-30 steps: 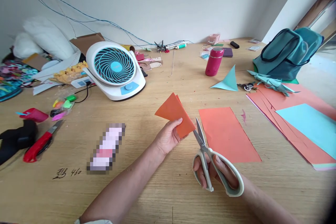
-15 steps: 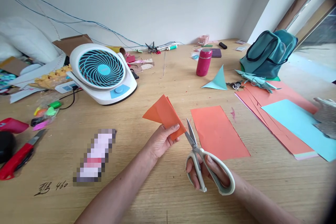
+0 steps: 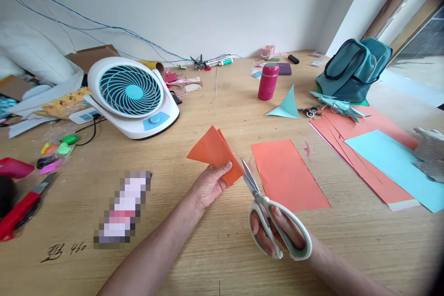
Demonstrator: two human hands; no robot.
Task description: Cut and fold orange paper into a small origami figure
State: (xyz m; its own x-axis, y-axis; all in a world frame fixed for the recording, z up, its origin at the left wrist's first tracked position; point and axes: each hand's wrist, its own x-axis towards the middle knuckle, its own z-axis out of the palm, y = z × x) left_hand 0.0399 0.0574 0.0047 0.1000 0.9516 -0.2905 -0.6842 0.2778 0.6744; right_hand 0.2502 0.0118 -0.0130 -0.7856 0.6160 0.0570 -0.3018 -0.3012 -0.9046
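Note:
My left hand [image 3: 208, 187] pinches a folded orange paper triangle [image 3: 215, 152] and holds it a little above the wooden table [image 3: 222, 249]. My right hand [image 3: 277, 236] grips the grey-handled scissors [image 3: 267, 212]; their blades point up and left and are nearly closed, with the tips right beside the paper's lower right edge. A flat orange paper rectangle [image 3: 286, 173] lies on the table just right of the blades.
A white and blue desk fan [image 3: 133, 97] stands at the back left. A pink bottle [image 3: 268, 82], a teal paper cone [image 3: 286, 104], a teal backpack [image 3: 354, 69] and stacked orange and blue sheets [image 3: 378, 157] fill the right. A red utility knife [image 3: 21, 208] lies far left.
The view has shifted right, so everything has slid left in the picture. Both hands keep their hold; the scissors have stayed at the paper's edge.

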